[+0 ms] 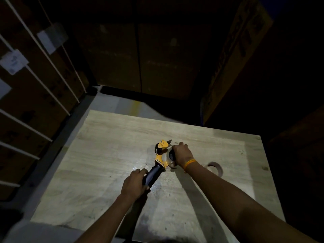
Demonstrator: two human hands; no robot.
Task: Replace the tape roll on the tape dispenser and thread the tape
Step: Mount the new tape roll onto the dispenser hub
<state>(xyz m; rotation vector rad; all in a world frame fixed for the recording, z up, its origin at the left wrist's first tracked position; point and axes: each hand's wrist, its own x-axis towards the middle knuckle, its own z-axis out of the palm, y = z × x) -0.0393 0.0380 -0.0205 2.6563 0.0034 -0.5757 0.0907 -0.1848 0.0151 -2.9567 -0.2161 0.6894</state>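
1. Nearest me, the person's left hand (136, 181) was clenched round the black handle (154, 174) of the tape dispenser (162, 157). I took that grip as an anchor, keeping the tool from sliding on the table (98, 155) while the other hand worked at its head.

2. Just beyond, the right hand (181, 153) lay over the tape roll (169, 157) seated in the yellow frame, fingers curled across its top and reaching toward the front of the dispenser. It looked to be grasping the roll or a loose end of tape, though I could not tell which; the hand hid the contact. A yellow band (190, 163) sat on that wrist.

3. The dispenser lay on its side near the middle of the table, handle toward the person, blade end (169, 141) pointing away. That seemed sensible: flat on its side, the roll's face and the threading path stayed open to the fingers.

4. To the right, well apart from the tool, a bare brown ring (215, 168) lay flat on the table. I judged it the spent core, set aside out of the way, which would mean the new roll was already mounted and threading was the step in hand.

5. Farther off, in the dark, stood large cardboard boxes (140, 58). They appeared closed, so nothing of their contents showed. At the left were strapped cartons with white labels (14, 62).
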